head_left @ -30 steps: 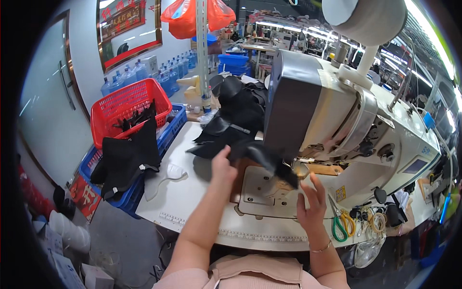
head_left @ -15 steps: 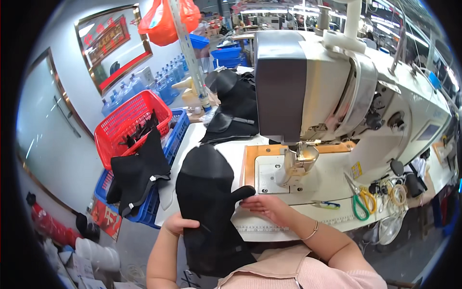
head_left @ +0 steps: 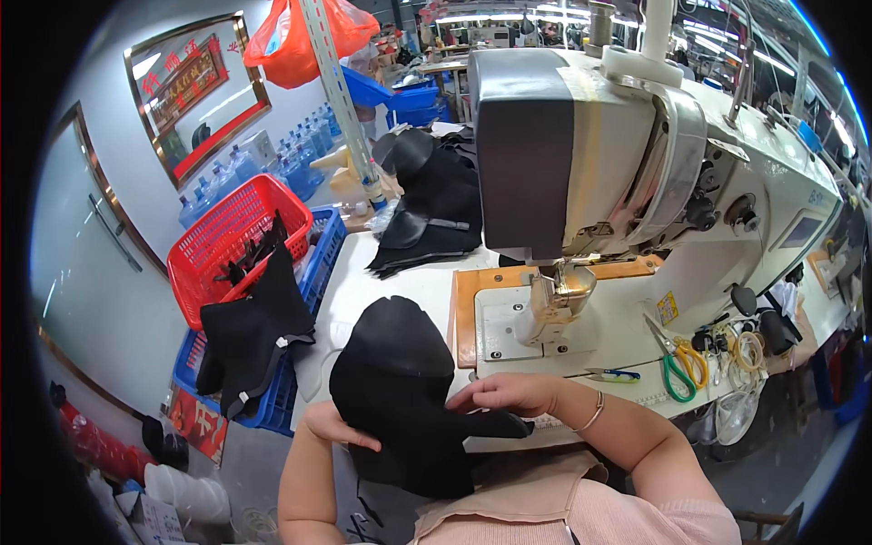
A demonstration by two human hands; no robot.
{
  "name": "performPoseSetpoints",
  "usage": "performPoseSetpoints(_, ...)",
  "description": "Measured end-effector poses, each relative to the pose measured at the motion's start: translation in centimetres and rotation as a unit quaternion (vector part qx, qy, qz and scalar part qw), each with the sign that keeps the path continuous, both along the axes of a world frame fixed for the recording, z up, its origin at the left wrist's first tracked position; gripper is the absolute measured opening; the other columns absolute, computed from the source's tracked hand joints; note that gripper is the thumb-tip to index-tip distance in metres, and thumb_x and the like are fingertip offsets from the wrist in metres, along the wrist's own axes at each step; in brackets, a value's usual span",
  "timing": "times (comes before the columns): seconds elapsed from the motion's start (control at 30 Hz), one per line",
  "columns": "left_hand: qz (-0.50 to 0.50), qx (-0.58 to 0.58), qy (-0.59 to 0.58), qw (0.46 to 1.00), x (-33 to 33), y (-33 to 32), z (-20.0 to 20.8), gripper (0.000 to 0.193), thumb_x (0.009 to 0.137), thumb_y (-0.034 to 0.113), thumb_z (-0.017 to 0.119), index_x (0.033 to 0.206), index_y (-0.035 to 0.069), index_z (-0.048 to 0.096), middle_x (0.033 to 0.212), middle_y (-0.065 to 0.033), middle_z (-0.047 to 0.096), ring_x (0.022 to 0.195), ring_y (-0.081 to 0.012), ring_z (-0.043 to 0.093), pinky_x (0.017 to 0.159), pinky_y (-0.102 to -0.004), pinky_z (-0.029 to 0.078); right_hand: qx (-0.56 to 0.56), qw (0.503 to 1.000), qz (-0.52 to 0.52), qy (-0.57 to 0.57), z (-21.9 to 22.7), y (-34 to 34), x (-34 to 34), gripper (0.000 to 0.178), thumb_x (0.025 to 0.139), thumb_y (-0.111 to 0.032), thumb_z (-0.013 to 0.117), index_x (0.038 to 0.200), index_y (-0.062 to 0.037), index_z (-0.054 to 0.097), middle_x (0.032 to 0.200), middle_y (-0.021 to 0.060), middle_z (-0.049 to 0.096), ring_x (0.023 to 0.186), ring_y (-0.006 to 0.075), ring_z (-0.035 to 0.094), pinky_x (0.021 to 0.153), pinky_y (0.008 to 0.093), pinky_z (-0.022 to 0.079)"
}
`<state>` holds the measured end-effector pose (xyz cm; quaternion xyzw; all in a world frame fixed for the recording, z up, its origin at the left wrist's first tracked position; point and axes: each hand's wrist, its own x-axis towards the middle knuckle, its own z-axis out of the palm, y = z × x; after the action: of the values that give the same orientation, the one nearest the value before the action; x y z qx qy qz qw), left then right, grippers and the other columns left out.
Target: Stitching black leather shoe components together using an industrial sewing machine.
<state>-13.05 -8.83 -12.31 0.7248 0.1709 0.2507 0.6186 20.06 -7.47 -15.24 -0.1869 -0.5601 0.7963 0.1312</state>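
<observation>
A black mitten-shaped fabric piece point(head_left: 409, 400) with a smooth, shiny rounded end spans the space between my hands, over the near edge of the sewing table. My left hand point(head_left: 334, 425) grips its left side, thumb on top and fingers hidden beneath. At the base of its narrow thumb part, which points right, my right hand point(head_left: 509, 392) has its bent fingers on the fabric; that hand's thumb is hidden. The sewing machine point(head_left: 527, 154) stands just beyond, its presser foot area point(head_left: 556, 300) apart from the mitten.
Green-handled scissors point(head_left: 677, 377), yellow-handled scissors point(head_left: 692, 361) and a small cutter point(head_left: 614, 375) lie to the right. Black pieces point(head_left: 427, 200) are heaped at the back. Left of the table, a red basket point(head_left: 195, 245) rests on a blue crate point(head_left: 318, 263), with black fabric point(head_left: 259, 331) draped over.
The mitten's thumb part has swung down and now reaches farther right. My right hand has shifted from its tip to its base. The mitten's rounded end sits slightly lower.
</observation>
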Motion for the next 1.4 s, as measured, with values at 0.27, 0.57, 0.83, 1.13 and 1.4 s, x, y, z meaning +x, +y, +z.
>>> performPoseSetpoints(0.27,-0.193,0.084,0.1,0.972,2.6,-0.1,0.8,0.043,0.07,0.001,0.078,0.109,-0.004,0.062,0.111,-0.0116,0.064,0.101,-0.0192,0.059,0.09,-0.0313,0.045,-0.082,0.995,0.025,0.058,-1.7,-0.9,0.0,0.063,0.082,-0.017,0.068,0.135,-0.0004,0.038,0.132,0.0085,0.047,0.115,0.0162,0.047,0.1,0.0296,0.036)
performPoseSetpoints(0.57,0.371,0.044,-0.04,0.927,0.1,1.5,1.6,0.105,0.055,0.013,0.087,0.14,0.003,0.027,0.134,-0.0122,0.043,0.123,-0.0224,0.045,0.097,-0.0349,0.042,0.28,0.919,-0.254,-0.11,6.3,0.6,1.5,0.036,0.078,-0.02,0.071,0.105,0.0019,0.062,0.093,0.0111,0.068,0.084,0.0186,0.063,0.078,0.0315,0.049)
performPoseSetpoints(0.83,0.188,0.389,0.364,0.825,12.9,1.1,12.9,0.08,0.056,0.029,0.084,0.125,0.007,0.051,0.086,-0.0109,0.066,0.091,-0.0293,0.062,0.108,-0.0475,0.025,0.427,0.868,-0.138,-0.213,11.7,0.7,-1.7,0.039,0.071,-0.025,0.075,0.1,-0.0013,0.062,0.084,0.0161,0.065,0.081,0.026,0.064,0.076,0.0348,0.049)
performPoseSetpoints(1.13,0.338,0.392,0.183,0.836,11.9,2.3,11.7,0.022,0.064,0.011,0.078,0.081,0.003,0.067,0.077,-0.0073,0.066,0.076,-0.0242,0.063,0.073,-0.0335,0.047,-0.143,0.938,-0.297,0.104,2.9,-3.2,-0.1,0.039,0.085,-0.006,0.063,0.121,0.0034,0.052,0.111,0.0113,0.061,0.099,0.0173,0.059,0.088,0.0308,0.047)
performPoseSetpoints(1.4,0.157,0.212,0.356,0.896,16.5,6.2,8.9,0.068,0.079,0.024,0.072,0.134,0.002,0.038,0.113,-0.0168,0.061,0.105,-0.0287,0.059,0.098,-0.0375,0.038,0.058,0.932,-0.352,0.068,3.2,-2.9,1.0,0.025,0.091,-0.012,0.057,0.113,0.0,0.059,0.097,0.0008,0.065,0.084,0.0062,0.057,0.077,0.023,0.048)
